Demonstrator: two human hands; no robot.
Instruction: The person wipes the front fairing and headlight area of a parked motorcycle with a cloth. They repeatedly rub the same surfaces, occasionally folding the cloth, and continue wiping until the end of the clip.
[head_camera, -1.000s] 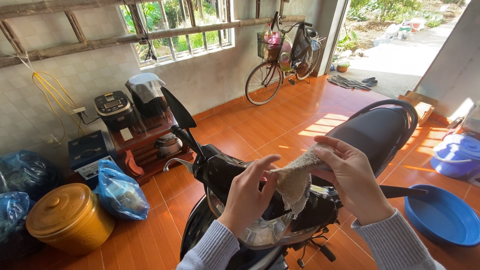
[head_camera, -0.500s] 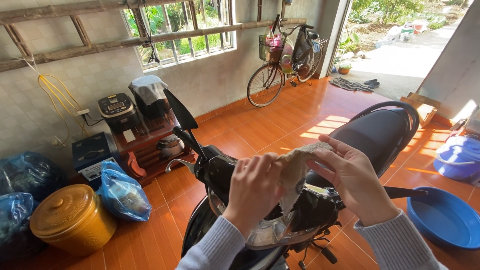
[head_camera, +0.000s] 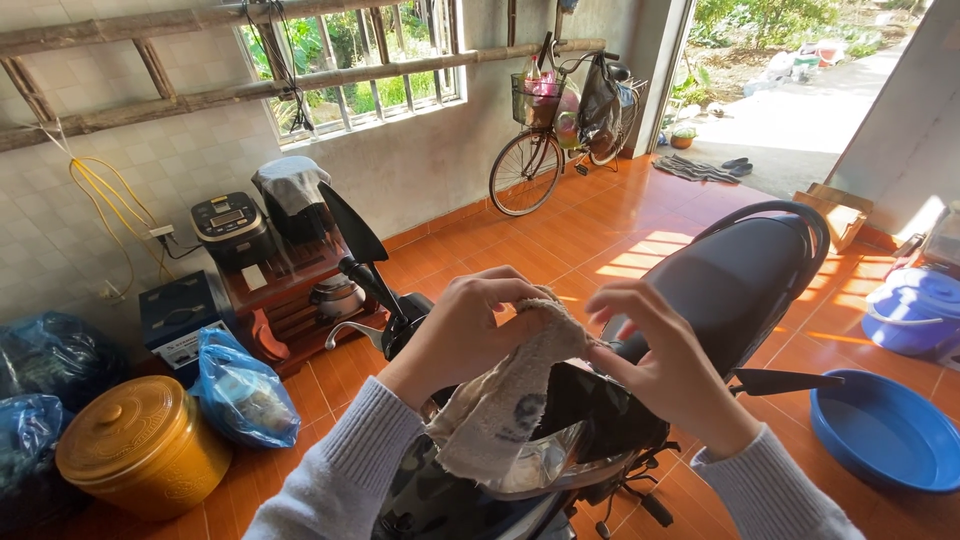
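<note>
My left hand (head_camera: 465, 330) and my right hand (head_camera: 670, 365) hold a dirty grey-white rag (head_camera: 505, 405) between them, above the front of a black scooter (head_camera: 745, 275). The left fingers pinch the rag's top edge while the cloth hangs down over the scooter's dash. My right hand grips the rag's other end near its top, fingers curled. The scooter's black seat stretches away to the right, and its handlebar and mirror (head_camera: 350, 225) rise on the left.
A golden lidded pot (head_camera: 140, 450) and blue plastic bags (head_camera: 240, 395) sit on the tile floor at left. A low wooden stand with a rice cooker (head_camera: 232, 228) is by the wall. A bicycle (head_camera: 555, 130) leans near the doorway. A blue basin (head_camera: 885, 430) lies at right.
My hands have drawn closer together and the rag now hangs longer below my left hand. The view has shifted slightly.
</note>
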